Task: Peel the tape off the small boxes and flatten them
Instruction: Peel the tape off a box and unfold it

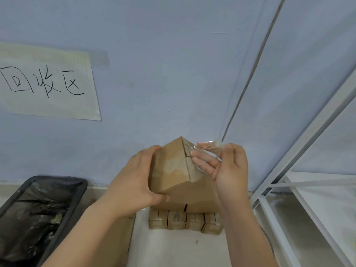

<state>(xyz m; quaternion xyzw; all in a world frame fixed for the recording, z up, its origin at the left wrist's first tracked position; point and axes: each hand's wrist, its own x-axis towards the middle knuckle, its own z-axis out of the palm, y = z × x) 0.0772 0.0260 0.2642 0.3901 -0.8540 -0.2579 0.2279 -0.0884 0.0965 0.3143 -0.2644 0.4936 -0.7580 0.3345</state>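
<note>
Partly hidden: the far side of the small cardboard box, covered by the left hand, and its lower right edge, behind the right hand. Held up in the air in front of the pale blue wall, tilted, one corner uppermost. Plain brown card, matt, with a glossy patch on the near face. Left hand wrapped round the box's left side, thumb along the bottom edge. Right hand pinching a crumpled strip of clear tape between thumb and forefinger, other fingers spread loosely; tape shiny, wrinkled, one end seemingly stuck at the box's top seam, though hard to make out. Below, on the floor, a stack of more small boxes, tops hidden behind the held one, glossy tape visible on their fronts. At lower left, a dark bin lined with black plastic, cut off by the frame. On the wall, a ruled paper sign with handwritten characters, left edge cut off. At right, a white metal shelf frame.
</note>
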